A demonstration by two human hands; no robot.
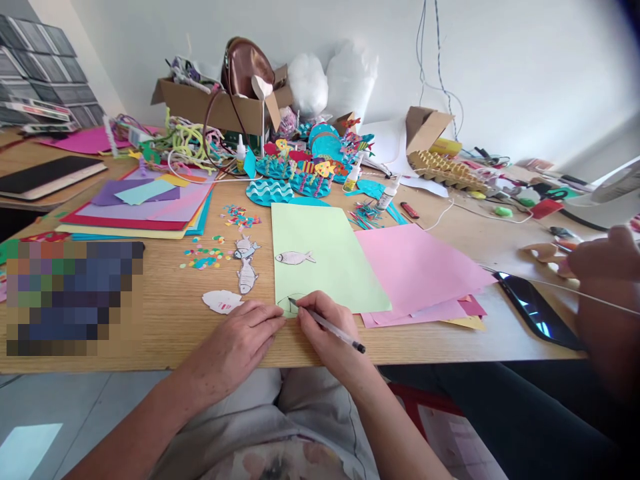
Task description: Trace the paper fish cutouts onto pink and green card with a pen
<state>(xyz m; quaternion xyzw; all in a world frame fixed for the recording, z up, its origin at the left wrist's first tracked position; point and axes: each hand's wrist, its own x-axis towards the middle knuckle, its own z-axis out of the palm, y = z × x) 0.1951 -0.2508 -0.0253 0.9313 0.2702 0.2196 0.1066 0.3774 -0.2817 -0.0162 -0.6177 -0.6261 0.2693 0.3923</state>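
A light green paper sheet (320, 257) lies on the wooden table (165, 333) in front of me, with a small paper fish cut-out (295, 257) on it. My right hand (325, 327) grips a pen (330, 327) whose tip touches a pencilled outline at the sheet's near left corner. My left hand (240, 337) lies beside it, fingers stretched flat, fingertips pressing on the sheet's corner. More fish cut-outs (246, 263) and a white shell shape (223, 301) lie just left of the sheet.
Pink sheets (415, 267) lie to the right and a stack of coloured paper (145, 207) at the left. Glue bottles (387, 195), blue paper craft pieces (300, 177), confetti (205, 257) and cardboard boxes (220, 100) crowd the back. A phone (535, 310) and another person's hand (607, 257) are at right.
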